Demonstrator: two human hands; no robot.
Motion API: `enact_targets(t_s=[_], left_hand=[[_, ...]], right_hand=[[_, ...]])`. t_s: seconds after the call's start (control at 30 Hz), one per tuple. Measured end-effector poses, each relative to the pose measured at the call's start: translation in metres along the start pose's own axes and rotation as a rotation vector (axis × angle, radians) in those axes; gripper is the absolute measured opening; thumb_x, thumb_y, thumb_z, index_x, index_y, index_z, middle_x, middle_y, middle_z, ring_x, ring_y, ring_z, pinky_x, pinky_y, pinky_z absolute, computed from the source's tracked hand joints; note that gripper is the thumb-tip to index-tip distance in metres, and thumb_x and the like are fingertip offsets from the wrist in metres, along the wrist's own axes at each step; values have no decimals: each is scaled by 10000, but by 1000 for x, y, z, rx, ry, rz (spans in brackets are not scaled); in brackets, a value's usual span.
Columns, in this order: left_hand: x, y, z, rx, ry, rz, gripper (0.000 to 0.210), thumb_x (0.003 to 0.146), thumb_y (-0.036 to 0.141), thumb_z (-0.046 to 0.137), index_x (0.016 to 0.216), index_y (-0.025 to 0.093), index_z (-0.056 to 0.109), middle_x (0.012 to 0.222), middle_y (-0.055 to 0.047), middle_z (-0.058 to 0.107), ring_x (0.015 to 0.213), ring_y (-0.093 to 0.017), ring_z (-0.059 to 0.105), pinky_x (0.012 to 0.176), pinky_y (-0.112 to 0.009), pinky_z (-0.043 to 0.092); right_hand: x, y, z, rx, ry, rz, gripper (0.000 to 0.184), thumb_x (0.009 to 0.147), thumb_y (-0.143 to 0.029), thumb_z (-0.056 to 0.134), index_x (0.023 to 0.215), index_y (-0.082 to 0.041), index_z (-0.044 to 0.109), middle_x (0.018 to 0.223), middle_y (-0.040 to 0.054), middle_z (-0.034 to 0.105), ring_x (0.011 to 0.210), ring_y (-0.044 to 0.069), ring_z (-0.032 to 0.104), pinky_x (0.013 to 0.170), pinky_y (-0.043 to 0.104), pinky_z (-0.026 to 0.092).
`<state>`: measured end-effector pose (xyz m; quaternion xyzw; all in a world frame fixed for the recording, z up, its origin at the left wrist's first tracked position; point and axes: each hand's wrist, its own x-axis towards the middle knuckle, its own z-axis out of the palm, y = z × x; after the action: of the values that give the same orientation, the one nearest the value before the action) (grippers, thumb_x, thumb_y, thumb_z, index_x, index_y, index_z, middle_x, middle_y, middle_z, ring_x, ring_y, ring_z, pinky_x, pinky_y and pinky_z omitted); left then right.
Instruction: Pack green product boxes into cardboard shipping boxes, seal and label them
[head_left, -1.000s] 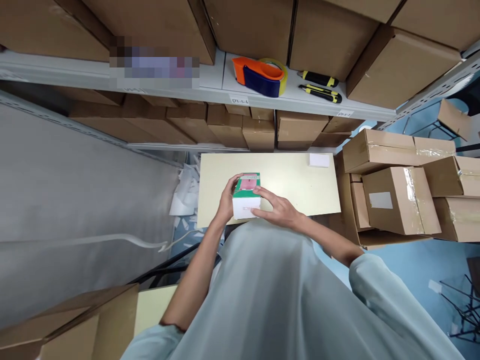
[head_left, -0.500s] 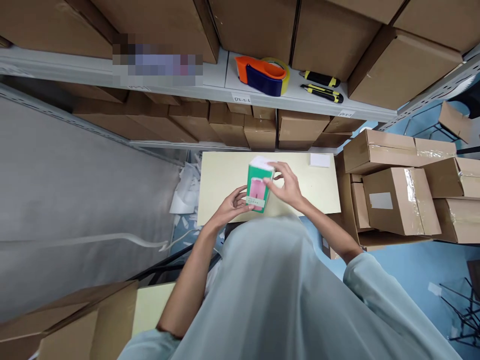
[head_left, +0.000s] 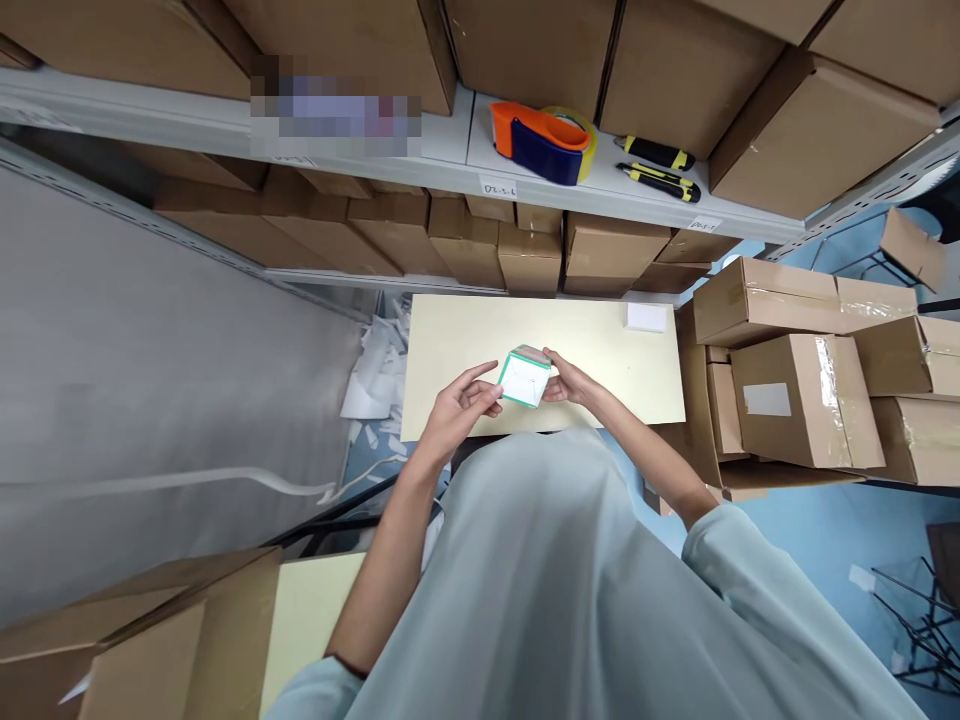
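Small green-edged white box [head_left: 525, 381] sits just left of my right grip [head_left: 571, 383], which is clamped on its right side above the desk [head_left: 600, 345], my left grip [head_left: 457, 406] spread, thumb at its left edge, long axis seemingly pointing away from me.

Tabletop [head_left: 450, 330] is brightly lit; glare is noted on carton tape [head_left: 827, 375]; lower-shelf cartons [head_left: 461, 245] are shaded; periphery is stretched.
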<state>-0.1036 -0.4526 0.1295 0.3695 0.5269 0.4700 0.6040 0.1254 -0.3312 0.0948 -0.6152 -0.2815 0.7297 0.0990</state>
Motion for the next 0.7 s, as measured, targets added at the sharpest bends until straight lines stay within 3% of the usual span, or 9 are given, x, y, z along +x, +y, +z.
enact_targets(t_s=[0.23,0.47,0.7], left_hand=[[-2,-12,-20,-58,137,-7,760,784,727,927,1307,212,733,970,-37,747,836,-210,746,858,-405,657],[1,-43,-43,-8,394,-23,874,571,586,1041,1261,245,628,1097,-37,734,928,-236,762,779,-351,649],[19,-63,-101,-53,417,-48,813,638,565,1031,1284,241,658,1207,-77,778,960,-251,771,832,-384,654]], right_hand=[[10,8,29,52,-8,36,607,1130,-744,494,1373,-198,599,846,100,799,657,224,815,570,254,643],[28,-14,70,40,25,-113,576,1050,-768,667,1274,-244,587,856,67,785,720,214,811,697,302,716],[73,-34,122,-11,97,-177,432,1069,-679,671,1125,-290,494,828,-18,708,697,163,734,757,293,697]])
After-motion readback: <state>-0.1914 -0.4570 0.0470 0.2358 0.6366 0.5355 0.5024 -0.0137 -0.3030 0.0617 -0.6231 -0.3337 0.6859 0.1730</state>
